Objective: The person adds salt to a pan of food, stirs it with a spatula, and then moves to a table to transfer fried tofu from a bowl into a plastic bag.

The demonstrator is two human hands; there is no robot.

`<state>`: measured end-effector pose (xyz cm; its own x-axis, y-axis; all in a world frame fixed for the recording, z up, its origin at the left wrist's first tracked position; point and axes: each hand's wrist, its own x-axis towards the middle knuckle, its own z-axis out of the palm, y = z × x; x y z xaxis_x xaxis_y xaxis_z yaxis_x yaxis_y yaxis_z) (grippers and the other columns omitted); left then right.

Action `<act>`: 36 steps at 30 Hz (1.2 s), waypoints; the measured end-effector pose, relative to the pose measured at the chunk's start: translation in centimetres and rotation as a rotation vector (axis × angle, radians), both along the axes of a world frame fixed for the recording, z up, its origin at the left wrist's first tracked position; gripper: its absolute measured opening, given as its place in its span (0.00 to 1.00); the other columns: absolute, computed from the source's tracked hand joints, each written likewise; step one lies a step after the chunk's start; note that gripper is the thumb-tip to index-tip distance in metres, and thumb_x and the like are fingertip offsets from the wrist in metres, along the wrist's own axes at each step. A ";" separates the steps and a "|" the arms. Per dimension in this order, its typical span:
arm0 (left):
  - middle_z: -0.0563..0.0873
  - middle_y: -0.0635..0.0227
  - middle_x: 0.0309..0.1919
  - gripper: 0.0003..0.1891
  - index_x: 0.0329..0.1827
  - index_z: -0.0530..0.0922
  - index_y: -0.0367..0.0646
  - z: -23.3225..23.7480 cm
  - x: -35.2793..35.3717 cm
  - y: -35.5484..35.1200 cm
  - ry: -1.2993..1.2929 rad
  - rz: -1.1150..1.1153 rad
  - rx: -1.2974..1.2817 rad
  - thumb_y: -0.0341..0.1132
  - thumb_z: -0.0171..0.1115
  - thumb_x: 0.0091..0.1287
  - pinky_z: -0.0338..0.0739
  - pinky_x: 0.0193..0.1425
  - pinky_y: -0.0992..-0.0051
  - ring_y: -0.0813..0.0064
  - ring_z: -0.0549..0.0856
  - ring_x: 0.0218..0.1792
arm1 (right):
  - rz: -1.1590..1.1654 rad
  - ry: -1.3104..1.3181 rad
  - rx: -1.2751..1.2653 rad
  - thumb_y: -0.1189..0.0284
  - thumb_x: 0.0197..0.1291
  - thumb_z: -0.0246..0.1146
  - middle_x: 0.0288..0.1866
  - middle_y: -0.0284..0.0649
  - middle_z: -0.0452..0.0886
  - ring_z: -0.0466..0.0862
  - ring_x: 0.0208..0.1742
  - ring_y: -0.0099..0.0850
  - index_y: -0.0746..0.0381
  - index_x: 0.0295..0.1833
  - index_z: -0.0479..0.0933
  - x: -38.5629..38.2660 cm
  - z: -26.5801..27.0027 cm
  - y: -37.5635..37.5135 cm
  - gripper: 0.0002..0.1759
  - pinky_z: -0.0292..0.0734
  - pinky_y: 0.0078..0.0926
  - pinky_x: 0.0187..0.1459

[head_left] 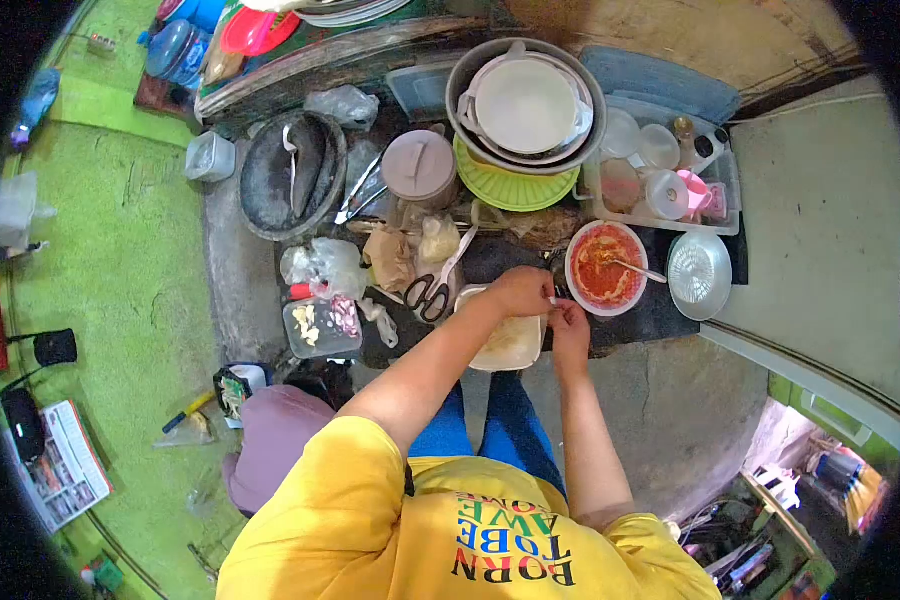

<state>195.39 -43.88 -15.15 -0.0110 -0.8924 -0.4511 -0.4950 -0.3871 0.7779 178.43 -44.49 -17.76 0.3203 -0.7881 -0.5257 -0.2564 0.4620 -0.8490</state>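
My left hand [523, 293] reaches over a white rectangular tray [508, 345], its fingers pinched close to those of my right hand [570, 318]. Between the fingertips is something small and pale, too small to name. Right of the hands stands a white bowl [607, 268] of red sauce with a spoon [638, 270] in it. Black-handled scissors [428, 297] lie left of the tray. Further left, a clear container [322, 327] holds pale and purplish chopped pieces.
A stone mortar [292, 175], tongs [362, 190], a lidded canister [419, 168] and stacked basins [527, 103] line the back. On the right are a metal bowl [699, 275] and a clear bin [660, 175]. A person in purple [278, 440] is at lower left.
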 end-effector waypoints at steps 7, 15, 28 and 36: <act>0.86 0.57 0.35 0.13 0.33 0.83 0.44 -1.5 -0.1 -0.6 -0.021 -0.082 -0.050 0.41 0.68 0.48 0.79 0.44 0.61 0.57 0.85 0.40 | -0.002 0.327 -0.388 0.76 0.64 0.58 0.38 0.40 0.76 0.75 0.37 0.29 0.65 0.48 0.70 1.8 -0.4 1.3 0.09 0.71 0.28 0.42; 0.86 0.55 0.35 0.14 0.36 0.83 0.44 -1.5 -0.4 -0.3 -0.009 -0.028 -0.067 0.41 0.66 0.50 0.78 0.45 0.60 0.55 0.85 0.40 | 0.069 0.346 -0.423 0.73 0.65 0.57 0.40 0.46 0.78 0.78 0.40 0.37 0.65 0.48 0.70 1.6 1.0 0.7 0.09 0.72 0.34 0.44; 0.83 0.57 0.46 0.12 0.51 0.79 0.37 1.7 6.5 14.9 0.020 0.854 -0.143 0.29 0.55 0.66 0.75 0.54 0.73 0.68 0.83 0.49 | 0.439 0.305 -0.601 0.67 0.58 0.63 0.52 0.56 0.75 0.74 0.56 0.53 0.69 0.57 0.70 15.0 5.3 3.4 0.24 0.70 0.42 0.58; 0.76 0.52 0.57 0.22 0.62 0.69 0.34 0.9 6.4 19.6 -0.184 0.836 -0.304 0.30 0.56 0.65 0.69 0.62 0.68 0.57 0.76 0.57 | 0.363 0.403 -0.506 0.71 0.54 0.61 0.44 0.57 0.75 0.77 0.45 0.54 0.66 0.47 0.71 20.1 4.1 1.4 0.16 0.72 0.47 0.47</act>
